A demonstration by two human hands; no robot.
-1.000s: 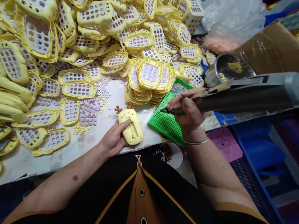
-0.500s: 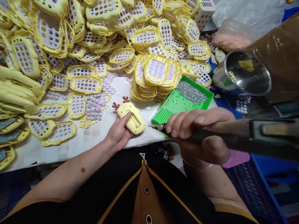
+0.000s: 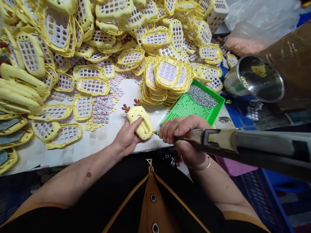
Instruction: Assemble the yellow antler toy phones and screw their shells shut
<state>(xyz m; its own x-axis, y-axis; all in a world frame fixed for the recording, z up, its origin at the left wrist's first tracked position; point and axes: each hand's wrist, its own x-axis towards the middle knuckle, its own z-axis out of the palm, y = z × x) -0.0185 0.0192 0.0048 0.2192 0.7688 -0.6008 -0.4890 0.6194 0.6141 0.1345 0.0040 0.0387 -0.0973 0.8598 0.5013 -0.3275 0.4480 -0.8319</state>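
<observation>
Toy [image 3: 142,129]: in my left hand [image 3: 126,137], over the near edge of the table [image 3: 104,137], back face up, brown antlers [image 3: 125,108] pointing away from me. That hand is part closed about it, thumb pressed on the back beside the open battery bay [image 3: 146,125], fingers beneath.

My right hand [image 3: 183,132] is wrapped round the front end of a driver [image 3: 262,140]. Its tip [image 3: 155,132] stands at the toy's lower right corner; whether it touches, I cannot tell.

Handling, in my judgement: the toy is hollow moulded plastic, light and stiff, with little give. The smooth, rounded shell could turn or slip under a sideways push. Take hold by the broad flanks, thumb flat on the back, clear of the corner holes. The antlers are thin and look the weakest part; do not grip there. The bay's metal contacts may bend; keep the thumb out. The driver looks long and the heavier piece; hold it near the nose for control.
</observation>
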